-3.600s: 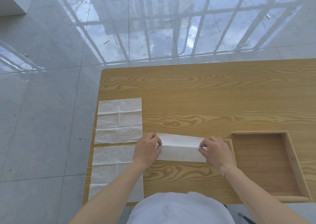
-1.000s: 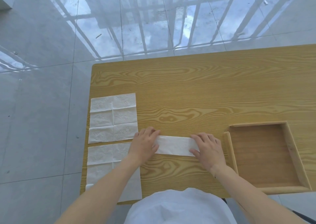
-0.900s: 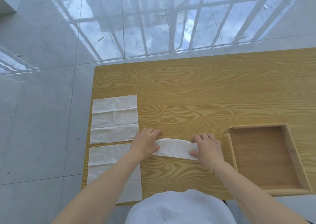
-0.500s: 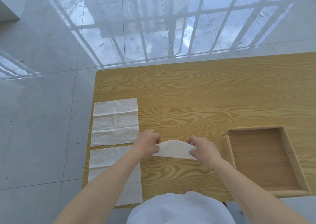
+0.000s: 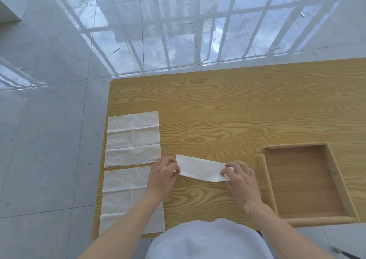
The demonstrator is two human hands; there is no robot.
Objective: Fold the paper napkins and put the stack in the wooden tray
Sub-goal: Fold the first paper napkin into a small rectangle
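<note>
Two unfolded napkins [image 5: 133,139] flat at tabletop [image 5: 227,110] left edge, left hand [image 5: 162,174] pinching folded napkin [image 5: 201,168] left end, long axis left-right, bowed, right hand [image 5: 240,176] fingers pinching its right end, wooden tray [image 5: 266,179] just right, empty

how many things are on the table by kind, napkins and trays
unfolded paper napkins: 2, the far one and the near one, flat at the table's left edge
folded paper napkin: 1, held at its ends by the left hand and the right hand
wooden tray: 1, nothing in it
total: 4
</note>
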